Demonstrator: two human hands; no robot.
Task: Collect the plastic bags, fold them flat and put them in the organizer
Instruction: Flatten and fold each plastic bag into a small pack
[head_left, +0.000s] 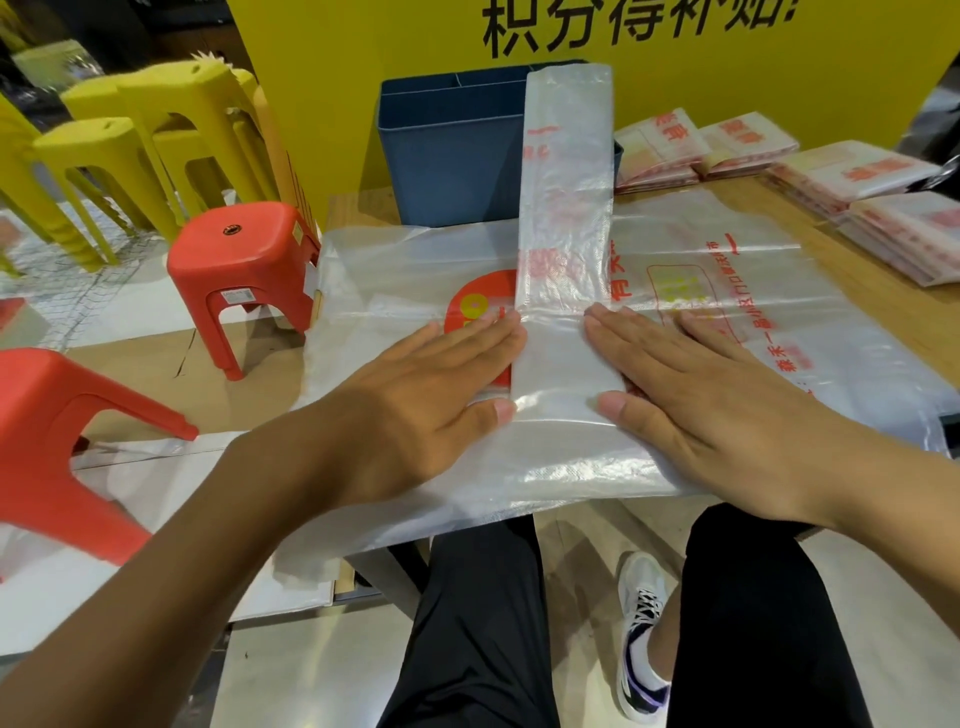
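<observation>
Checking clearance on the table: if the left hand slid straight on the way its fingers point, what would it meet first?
Probably the folded bag strip; the left hand points its fingertips right at its edge.

the top edge cuts the black lettering (634, 26) on the yellow sign; the folded strip (566, 171) hides the organizer's (447, 150) right side (red print there is blurred).

Blue organizer (447, 150) blocks fwd; folded bag stacks (852, 192) crowd right.
</observation>
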